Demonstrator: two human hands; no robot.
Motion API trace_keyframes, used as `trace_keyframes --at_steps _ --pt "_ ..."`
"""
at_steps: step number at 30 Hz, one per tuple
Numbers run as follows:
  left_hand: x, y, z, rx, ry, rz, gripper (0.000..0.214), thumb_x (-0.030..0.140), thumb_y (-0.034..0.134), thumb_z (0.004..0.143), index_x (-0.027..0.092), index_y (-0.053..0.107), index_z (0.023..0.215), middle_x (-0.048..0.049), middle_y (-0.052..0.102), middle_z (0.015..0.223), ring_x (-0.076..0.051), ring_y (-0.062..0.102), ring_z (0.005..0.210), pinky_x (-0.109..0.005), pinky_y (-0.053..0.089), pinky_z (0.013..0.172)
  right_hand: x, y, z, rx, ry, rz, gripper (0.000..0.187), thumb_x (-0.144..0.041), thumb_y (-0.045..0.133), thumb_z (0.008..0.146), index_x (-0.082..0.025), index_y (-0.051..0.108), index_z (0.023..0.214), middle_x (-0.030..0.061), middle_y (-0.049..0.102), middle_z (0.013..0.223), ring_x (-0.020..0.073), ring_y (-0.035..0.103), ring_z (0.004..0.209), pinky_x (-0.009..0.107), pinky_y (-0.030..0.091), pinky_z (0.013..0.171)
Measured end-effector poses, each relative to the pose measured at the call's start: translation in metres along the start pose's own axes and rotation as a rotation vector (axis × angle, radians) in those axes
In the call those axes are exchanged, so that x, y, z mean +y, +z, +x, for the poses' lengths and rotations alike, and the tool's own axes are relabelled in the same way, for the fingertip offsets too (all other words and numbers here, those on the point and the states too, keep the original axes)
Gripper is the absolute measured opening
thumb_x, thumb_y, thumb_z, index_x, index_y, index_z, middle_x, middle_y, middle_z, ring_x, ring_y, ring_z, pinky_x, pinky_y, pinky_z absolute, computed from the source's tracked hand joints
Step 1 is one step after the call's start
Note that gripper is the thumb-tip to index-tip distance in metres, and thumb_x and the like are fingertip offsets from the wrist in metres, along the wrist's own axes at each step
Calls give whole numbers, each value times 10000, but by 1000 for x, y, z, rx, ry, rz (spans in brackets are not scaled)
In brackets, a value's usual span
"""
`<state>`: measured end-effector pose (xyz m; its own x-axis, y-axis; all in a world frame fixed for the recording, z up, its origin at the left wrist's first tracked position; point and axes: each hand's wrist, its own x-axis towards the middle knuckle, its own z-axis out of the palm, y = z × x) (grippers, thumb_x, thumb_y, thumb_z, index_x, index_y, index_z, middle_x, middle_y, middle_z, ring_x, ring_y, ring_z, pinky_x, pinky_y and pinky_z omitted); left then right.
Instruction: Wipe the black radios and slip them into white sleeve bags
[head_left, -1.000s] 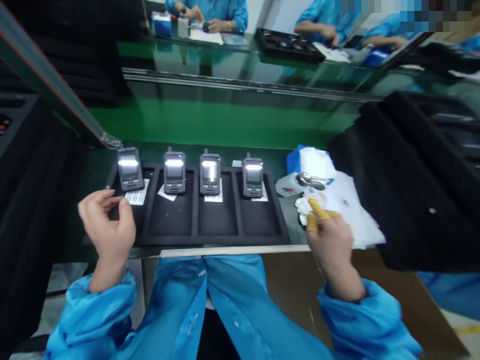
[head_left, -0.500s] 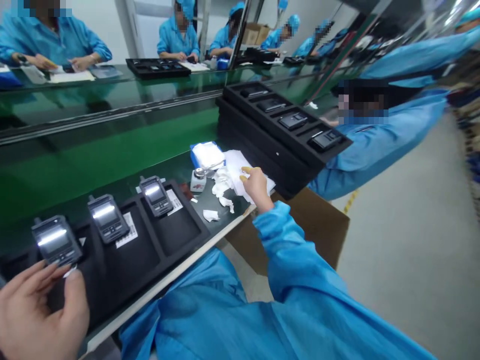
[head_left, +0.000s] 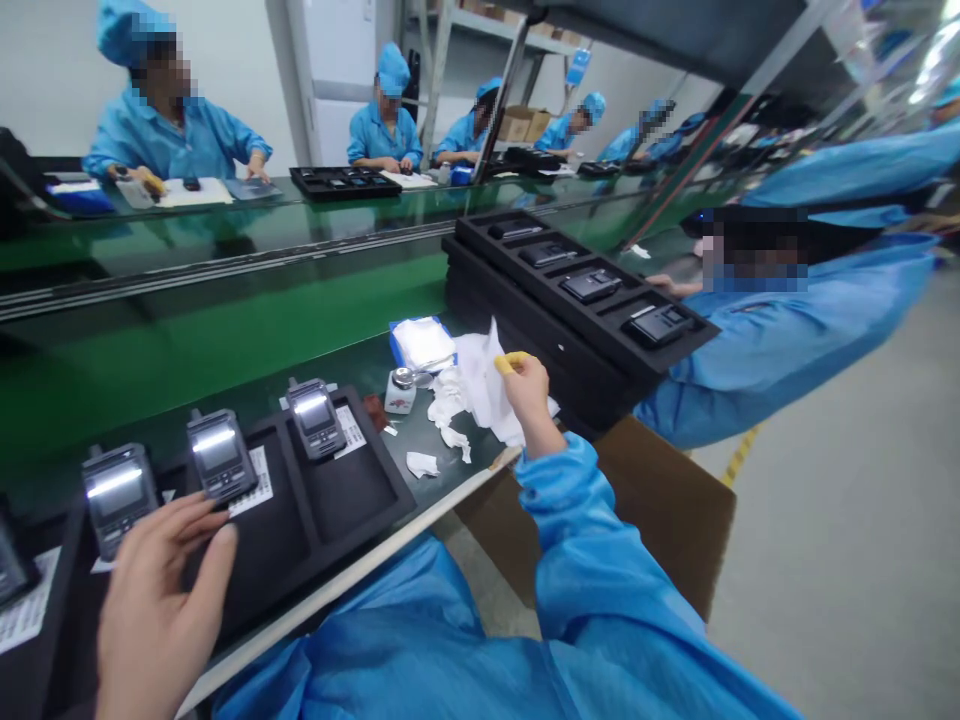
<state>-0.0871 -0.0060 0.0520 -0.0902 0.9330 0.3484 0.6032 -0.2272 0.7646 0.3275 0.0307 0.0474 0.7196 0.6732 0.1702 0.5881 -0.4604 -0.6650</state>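
Observation:
My right hand (head_left: 529, 400), with yellow covers on its fingertips, pinches a white paper sheet (head_left: 477, 378) whose corner stands up beside the fingers. Over the black tray (head_left: 274, 560) at the left, my left hand (head_left: 161, 600) has its thumb apart from its fingers and holds nothing I can see. The fingertips are close to a handheld device with a lit screen (head_left: 220, 455); whether they touch it is unclear. One similar handheld (head_left: 118, 495) lies left of it, partly behind my fingers, and another handheld (head_left: 316, 418) lies to the right. White labels sit beside them.
Crumpled white tissues (head_left: 448, 400), a small dispenser bottle (head_left: 400, 390) and a blue pack of white wipes (head_left: 424, 344) lie beyond the tray. Stacked black trays (head_left: 525, 330) hold more devices at right. A cardboard box (head_left: 660, 510) stands below. Co-workers in blue sit around.
My left hand has moved right, from the left handheld toward the middle one. My right fingers have closed on the white sheet, and its corner now stands up. The camera view has tilted upward.

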Motion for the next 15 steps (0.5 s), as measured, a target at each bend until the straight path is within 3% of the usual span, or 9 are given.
trace_keyframes --at_steps 2,4,6,8,11,13,15 --pt "27 16 5 -176 -140 -222 286 441 681 691 270 660 919 -67 674 951 -264 671 857 -445 549 828 -28 0 -31 -27 -134 86 156 -280 531 835 -159 630 834 77 635 931 168 584 825 309 490 780" --pt "49 36 11 -371 -302 -486 429 488 747 628 227 671 960 -99 699 1010 -276 662 982 -419 530 880 -56 7 -73 -113 -308 181 122 -294 554 804 -198 622 773 39 617 857 153 568 789 274 490 718" --pt "60 55 17 -487 -478 -748 583 500 828 524 200 664 997 -118 693 1098 -269 642 1057 -386 507 914 -77 20 -118 -217 -657 286 117 -274 544 812 -201 621 763 39 593 802 146 548 725 261 480 642" --pt "60 66 22 -496 -626 -939 650 511 858 464 170 672 985 -124 710 1054 -262 664 986 -366 522 852 -90 33 -158 -249 -876 234 117 -216 530 818 -202 618 742 45 580 772 147 543 711 259 478 638" --pt "46 66 22 -384 -708 -1030 572 442 885 437 132 700 881 -94 740 866 -225 682 803 -323 527 749 -98 50 -195 -348 -1064 94 76 -200 581 795 -195 634 742 57 593 775 162 558 723 268 487 643" --pt "33 58 20 -285 -729 -1014 510 406 893 428 128 704 811 -70 739 776 -203 675 723 -304 524 711 -105 56 -196 -479 -1133 72 109 -295 632 801 -193 656 770 57 614 799 164 571 731 267 488 640" --pt "22 48 19 -220 -747 -996 488 437 884 442 126 701 772 -69 736 737 -202 672 688 -307 526 687 -121 62 -179 -558 -1118 125 209 -403 618 826 -204 676 800 52 629 828 162 582 764 269 486 667"
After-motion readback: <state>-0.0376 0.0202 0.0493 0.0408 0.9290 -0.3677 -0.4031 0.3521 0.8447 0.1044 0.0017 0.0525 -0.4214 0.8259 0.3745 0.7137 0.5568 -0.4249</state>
